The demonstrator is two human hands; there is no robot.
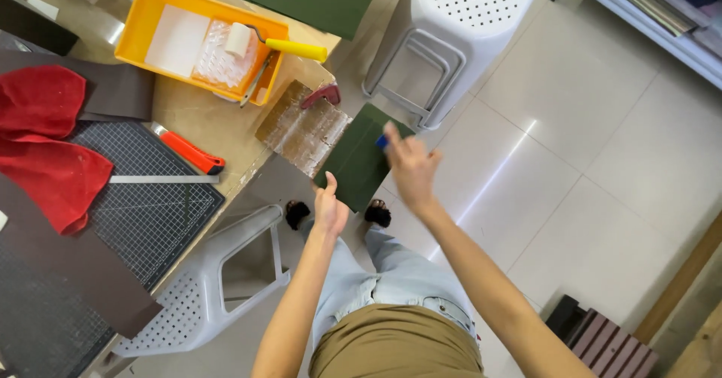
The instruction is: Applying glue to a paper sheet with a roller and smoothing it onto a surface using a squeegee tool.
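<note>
A dark green sheet (pixel 355 163) hangs off the table edge, partly lying over a glossy brown board (pixel 301 131). My left hand (pixel 331 211) grips the sheet's lower edge with the thumb raised. My right hand (pixel 411 166) is at the sheet's right edge, its fingertips pinching a small blue object (pixel 382 142) against the green surface. A small red tool (pixel 323 93) lies at the board's far corner.
On the table are a yellow tray (pixel 143 28) with a yellow-handled roller (pixel 289 46), a red utility knife (pixel 186 150), a steel ruler (pixel 162 179), a gridded cutting mat (pixel 162 216), red cloths (pixel 41 133) and brown sheets (pixel 90 273). White plastic stools (pixel 444 39) (pixel 218 288) stand on the tiled floor.
</note>
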